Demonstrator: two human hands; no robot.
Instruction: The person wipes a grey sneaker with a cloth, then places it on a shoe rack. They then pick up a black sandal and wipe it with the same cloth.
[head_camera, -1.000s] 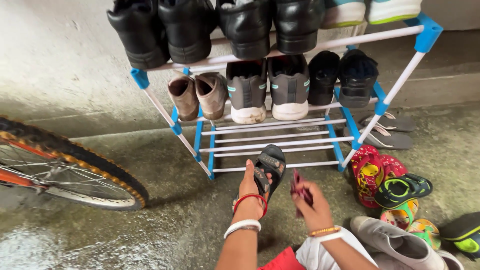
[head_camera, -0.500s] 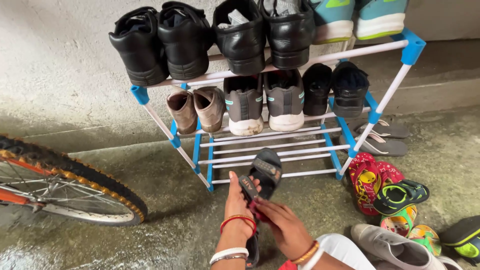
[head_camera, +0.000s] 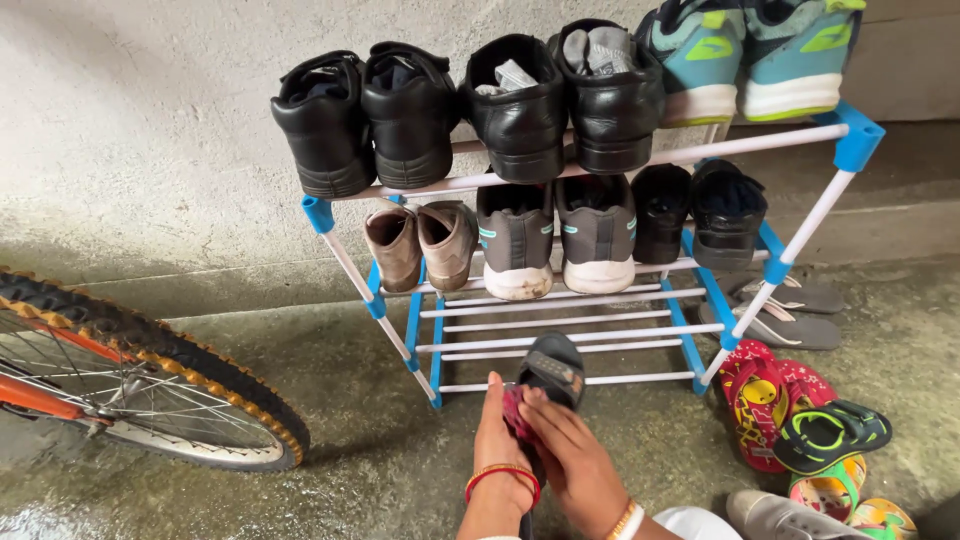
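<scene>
A black strapped sandal was gripped upright in the left hand, just in front of the shoe rack's lowest white tubes. A crumpled dark red cloth was pressed against the sandal's strap by the curled fingers of the right hand. Rough, damp concrete floor lay beneath, and a knobbly bicycle tyre stood well apart.

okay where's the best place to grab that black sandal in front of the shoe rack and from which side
Probably the heel end of the black sandal, taken from below on its left edge, where the left hand already cups it. The sandal stands tilted, toe up toward the shoe rack, and the right hand presses a dark red cloth on its upper face.
</scene>
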